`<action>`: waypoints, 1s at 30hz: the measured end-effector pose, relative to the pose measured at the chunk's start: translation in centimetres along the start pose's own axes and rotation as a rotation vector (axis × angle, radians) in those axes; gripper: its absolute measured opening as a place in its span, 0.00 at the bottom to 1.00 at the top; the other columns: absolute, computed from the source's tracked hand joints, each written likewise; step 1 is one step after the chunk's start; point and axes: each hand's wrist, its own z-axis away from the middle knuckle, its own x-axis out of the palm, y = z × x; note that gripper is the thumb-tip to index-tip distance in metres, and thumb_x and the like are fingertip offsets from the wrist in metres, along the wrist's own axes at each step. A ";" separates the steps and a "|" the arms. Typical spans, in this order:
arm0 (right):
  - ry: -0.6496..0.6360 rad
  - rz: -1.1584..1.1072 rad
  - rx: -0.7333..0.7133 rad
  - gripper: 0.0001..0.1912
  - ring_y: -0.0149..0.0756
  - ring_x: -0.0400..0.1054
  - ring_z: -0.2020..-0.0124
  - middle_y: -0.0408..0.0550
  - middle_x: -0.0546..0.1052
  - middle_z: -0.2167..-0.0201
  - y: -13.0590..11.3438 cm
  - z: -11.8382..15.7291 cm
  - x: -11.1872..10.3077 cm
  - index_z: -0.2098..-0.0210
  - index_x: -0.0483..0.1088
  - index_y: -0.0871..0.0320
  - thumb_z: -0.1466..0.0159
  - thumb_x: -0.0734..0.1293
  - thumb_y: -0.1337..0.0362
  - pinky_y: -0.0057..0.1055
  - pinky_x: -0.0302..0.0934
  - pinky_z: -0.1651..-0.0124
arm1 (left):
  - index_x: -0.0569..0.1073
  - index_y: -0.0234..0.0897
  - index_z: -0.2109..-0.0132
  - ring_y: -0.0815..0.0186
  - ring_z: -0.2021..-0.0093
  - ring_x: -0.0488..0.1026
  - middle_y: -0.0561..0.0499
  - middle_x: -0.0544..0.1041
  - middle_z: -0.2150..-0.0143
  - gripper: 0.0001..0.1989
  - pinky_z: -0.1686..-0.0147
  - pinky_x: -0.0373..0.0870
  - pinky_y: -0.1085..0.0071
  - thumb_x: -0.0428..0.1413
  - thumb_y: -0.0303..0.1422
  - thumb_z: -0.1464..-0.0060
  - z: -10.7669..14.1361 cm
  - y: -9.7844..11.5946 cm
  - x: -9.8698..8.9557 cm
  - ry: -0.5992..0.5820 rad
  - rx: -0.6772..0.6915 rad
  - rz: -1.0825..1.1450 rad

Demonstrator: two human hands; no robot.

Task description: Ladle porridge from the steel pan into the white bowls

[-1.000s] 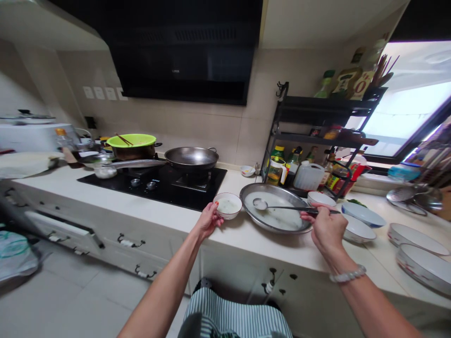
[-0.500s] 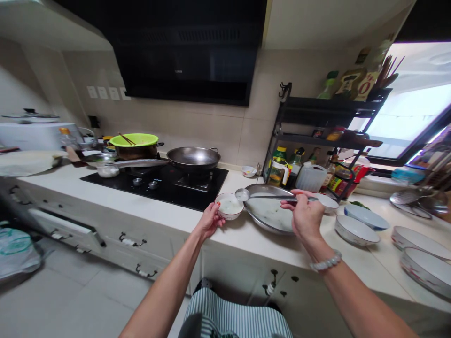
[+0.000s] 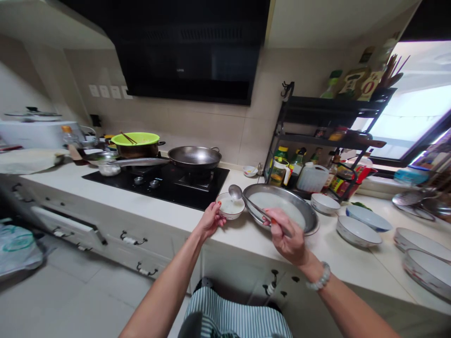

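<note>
My left hand (image 3: 212,218) grips the side of a small white bowl (image 3: 230,215) that has whitish liquid in it. A metal ladle (image 3: 235,191) is held by its handle in my right hand (image 3: 288,236), its scoop tilted over the small bowl's rim. Right beside that bowl stands a wide steel basin (image 3: 311,220) of milky white liquid. The ladle's handle crosses over the basin, and my right fingers are wrapped round it above the near rim.
On the black gas hob (image 3: 158,188) sit a wok (image 3: 195,157) and a pot under a lime-green basin (image 3: 136,139). Several bowls, among them a white bowl (image 3: 358,231), line the counter at right. A black rack (image 3: 334,138) of bottles stands behind.
My right hand has moved left and toward me, turning the ladle so its scoop tips over the small bowl. The left hand and bowl stay nearly in place.
</note>
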 end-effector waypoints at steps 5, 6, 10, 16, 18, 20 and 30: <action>0.241 -0.052 0.400 0.09 0.34 0.74 0.77 0.49 0.79 0.66 0.6 -0.1 0.6 0.58 0.72 0.56 0.32 0.60 0.65 0.32 0.71 0.72 | 0.61 0.39 0.62 0.70 0.84 0.71 0.59 0.70 0.78 0.27 0.89 0.62 0.80 0.66 0.50 0.55 0.0 0.1 0.0 -0.005 0.003 -0.001; 0.331 -0.064 0.520 0.09 0.34 0.73 0.79 0.49 0.78 0.68 1.1 -0.2 0.5 0.60 0.71 0.57 0.32 0.60 0.62 0.32 0.70 0.74 | 0.61 0.39 0.62 0.70 0.84 0.71 0.59 0.69 0.79 0.27 0.89 0.62 0.80 0.66 0.50 0.55 0.0 0.1 0.0 -0.005 0.003 0.001; 0.588 -0.076 0.803 0.13 0.35 0.72 0.81 0.48 0.75 0.70 3.4 -0.5 -0.9 0.65 0.68 0.58 0.37 0.63 0.54 0.34 0.69 0.77 | 0.60 0.39 0.63 0.69 0.85 0.71 0.61 0.67 0.80 0.27 0.89 0.62 0.80 0.66 0.50 0.56 0.0 -0.1 -0.1 -0.013 0.009 0.022; 0.440 0.104 0.860 0.16 0.37 0.73 0.80 0.52 0.77 0.68 4.7 1.3 -2.6 0.65 0.68 0.58 0.39 0.62 0.51 0.33 0.67 0.77 | 0.61 0.38 0.61 0.70 0.85 0.70 0.62 0.66 0.81 0.28 0.89 0.61 0.79 0.67 0.50 0.57 -0.2 -0.3 -0.2 -0.004 0.022 0.045; 0.392 0.131 0.865 0.17 0.38 0.73 0.80 0.52 0.77 0.69 4.6 2.0 -2.7 0.64 0.69 0.58 0.40 0.62 0.50 0.34 0.68 0.76 | 0.61 0.39 0.61 0.70 0.85 0.70 0.63 0.65 0.81 0.28 0.88 0.62 0.79 0.67 0.50 0.57 -0.2 -0.3 -0.2 -0.001 0.020 0.045; 0.365 0.137 0.890 0.18 0.39 0.73 0.80 0.51 0.77 0.71 4.4 2.6 -2.7 0.64 0.69 0.58 0.40 0.61 0.49 0.36 0.69 0.75 | 0.61 0.39 0.62 0.70 0.85 0.70 0.63 0.65 0.82 0.28 0.89 0.61 0.79 0.67 0.50 0.57 -0.2 -0.3 -0.3 -0.001 0.015 0.039; 0.560 0.044 1.056 0.13 0.39 0.71 0.84 0.44 0.72 0.83 5.7 2.4 -4.2 0.67 0.69 0.58 0.45 0.64 0.55 0.33 0.67 0.81 | 0.61 0.39 0.62 0.70 0.85 0.70 0.63 0.66 0.81 0.30 0.89 0.61 0.80 0.68 0.51 0.60 -0.1 -0.1 -0.1 0.000 0.013 0.033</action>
